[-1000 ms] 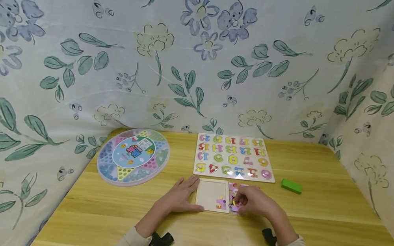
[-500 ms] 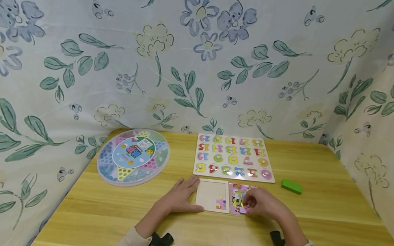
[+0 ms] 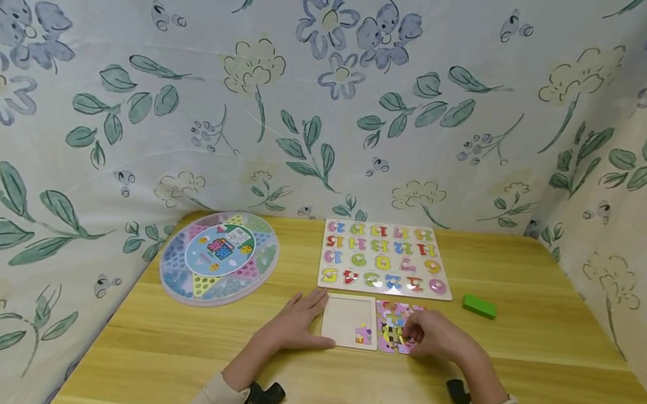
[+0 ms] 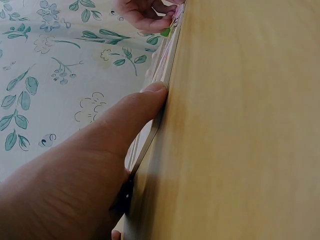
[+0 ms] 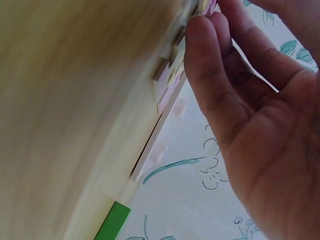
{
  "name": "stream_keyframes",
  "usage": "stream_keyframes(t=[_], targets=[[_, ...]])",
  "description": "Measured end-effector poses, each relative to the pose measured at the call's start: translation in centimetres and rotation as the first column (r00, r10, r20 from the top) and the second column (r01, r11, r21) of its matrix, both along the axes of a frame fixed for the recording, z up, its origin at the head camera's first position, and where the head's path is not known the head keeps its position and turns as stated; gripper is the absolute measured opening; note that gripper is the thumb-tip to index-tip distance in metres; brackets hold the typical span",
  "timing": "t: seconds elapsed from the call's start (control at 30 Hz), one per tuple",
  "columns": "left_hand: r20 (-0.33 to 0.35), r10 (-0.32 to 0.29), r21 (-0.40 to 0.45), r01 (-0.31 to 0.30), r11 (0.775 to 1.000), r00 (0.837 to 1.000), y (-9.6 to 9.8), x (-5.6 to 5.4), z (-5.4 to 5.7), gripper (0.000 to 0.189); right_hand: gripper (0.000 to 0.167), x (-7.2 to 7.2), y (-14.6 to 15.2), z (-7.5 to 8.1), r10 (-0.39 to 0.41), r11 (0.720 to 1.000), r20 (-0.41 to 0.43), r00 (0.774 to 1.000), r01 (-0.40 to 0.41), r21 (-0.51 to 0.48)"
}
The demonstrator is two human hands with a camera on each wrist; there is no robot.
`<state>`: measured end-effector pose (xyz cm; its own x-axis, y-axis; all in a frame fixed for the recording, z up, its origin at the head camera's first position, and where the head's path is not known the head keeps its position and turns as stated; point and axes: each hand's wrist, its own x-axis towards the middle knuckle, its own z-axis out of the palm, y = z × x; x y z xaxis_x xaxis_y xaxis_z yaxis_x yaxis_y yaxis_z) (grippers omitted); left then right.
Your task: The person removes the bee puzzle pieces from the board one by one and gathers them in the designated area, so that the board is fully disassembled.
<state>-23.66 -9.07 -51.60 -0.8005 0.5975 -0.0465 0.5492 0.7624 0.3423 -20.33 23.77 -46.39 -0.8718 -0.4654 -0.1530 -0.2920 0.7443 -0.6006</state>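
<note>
A shallow wooden puzzle tray [image 3: 347,321] lies in front of the person, with a few pink pieces [image 3: 364,333] in its lower right corner. My left hand [image 3: 295,326] rests along the tray's left side, fingers extended to the top corner and thumb [image 4: 150,97] against the near edge. Joined pink and yellow puzzle pieces [image 3: 392,329] lie right beside the tray. Over their right side, my right hand [image 3: 433,335] has its fingers curled, pinching a puzzle piece [image 5: 207,7] at the fingertips; the fingers hide most of that piece.
Behind the tray lies a number puzzle board [image 3: 386,259]. A green block [image 3: 479,306] sits to the right. A round Chinese checkers board [image 3: 218,258] is at the back left of the wooden table [image 3: 340,392]. Floral cloth [image 3: 333,99] hangs behind.
My right hand has shifted right across the joined pieces, uncovering the yellow middle ones, and in the last half second moved only slightly. The left hand and tray have stayed put.
</note>
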Motion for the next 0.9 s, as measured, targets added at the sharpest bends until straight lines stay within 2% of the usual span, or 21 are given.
stream_keyframes(t=[0.2, 0.63, 0.9], targets=[[0.008, 0.005, 0.003, -0.005, 1.000, 1.000, 0.00, -0.01, 0.09, 0.103, 0.023, -0.12, 0.13, -0.14, 0.024, 1.000, -0.030, 0.999, -0.024, -0.001], [0.014, 0.006, 0.000, -0.006, 1.000, 1.000, 0.03, -0.18, 0.13, 0.104, 0.025, -0.15, 0.01, -0.12, 0.019, 1.000, 0.002, 1.000, -0.019, 0.004], [0.017, 0.004, 0.010, -0.004, 1.000, 1.000, 0.04, -0.06, 0.12, 0.103, 0.025, 0.04, -0.10, -0.08, 0.022, 1.000, -0.006, 1.000, -0.022, -0.002]])
